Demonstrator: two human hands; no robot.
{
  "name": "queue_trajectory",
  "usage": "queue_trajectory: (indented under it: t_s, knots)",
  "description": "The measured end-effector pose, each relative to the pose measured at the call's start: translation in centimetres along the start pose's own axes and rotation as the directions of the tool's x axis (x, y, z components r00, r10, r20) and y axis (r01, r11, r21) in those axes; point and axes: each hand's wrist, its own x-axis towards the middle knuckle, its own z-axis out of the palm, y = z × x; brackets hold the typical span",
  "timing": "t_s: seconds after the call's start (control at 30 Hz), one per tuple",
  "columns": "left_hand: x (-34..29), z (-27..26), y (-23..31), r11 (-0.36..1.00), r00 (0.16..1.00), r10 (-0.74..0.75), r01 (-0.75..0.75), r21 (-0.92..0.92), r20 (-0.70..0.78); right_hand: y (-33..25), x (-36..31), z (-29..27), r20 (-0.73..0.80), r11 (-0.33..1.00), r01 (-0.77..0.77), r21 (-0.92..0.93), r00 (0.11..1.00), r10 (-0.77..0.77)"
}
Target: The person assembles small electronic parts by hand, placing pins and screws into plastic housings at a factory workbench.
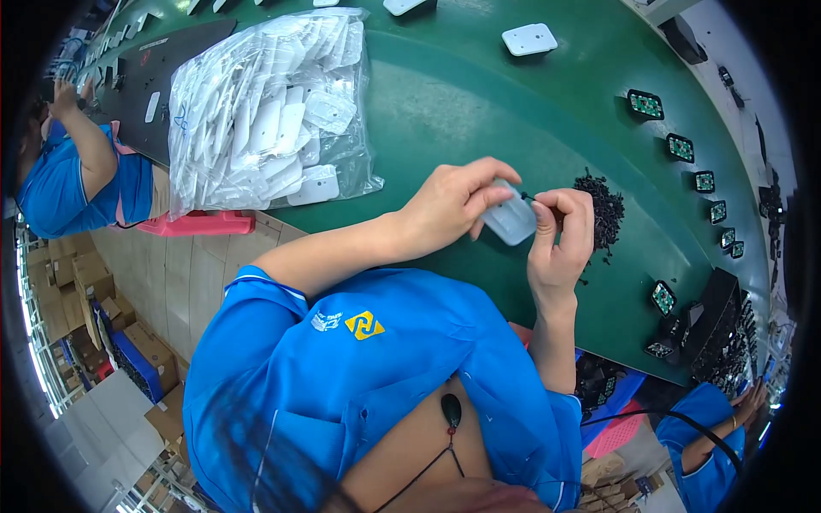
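Observation:
My left hand [457, 203] is closed on a translucent whitish plastic cover [511, 224], a rounded rectangle held tilted above the green table. At the cover's upper right edge, my right hand [563, 224] pinches a tiny black piece [527, 197] between thumb and fingertips. Whether that piece touches the cover, I cannot tell. Just right of my right hand lies a heap of small black parts [605, 209], with a few strays around it.
A clear plastic bag [363, 162] full of white covers lies at left. One white cover [528, 39] rests far off. Black housings with green circuit boards [646, 104] line the right side, near a black bin [717, 321]. Co-workers sit at far left and lower right.

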Motion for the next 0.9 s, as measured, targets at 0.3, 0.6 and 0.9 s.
queue_trajectory:
  t_s: [0.3,0.6,0.9]
  knots:
    - [-0.1,-0.1,-0.9,0.949,0.994,-0.105,0.102,-0.298,0.009,-0.7,-0.8,1.5,0.007,0.978,-0.146,-0.15,0.989,0.149]
    - [-0.2,1.4,-1.5,0.947,0.988,0.056,-0.098,-0.307,-0.142,-0.8,-1.7,2.8,-0.011,0.868,-0.454,0.203,0.885,0.465]
    - [-0.1,1.2,-1.8,0.945,0.951,0.232,-0.27,-0.185,-0.206,-1.9,-1.0,3.0,0.014,0.82,-0.481,0.31,0.865,0.502]
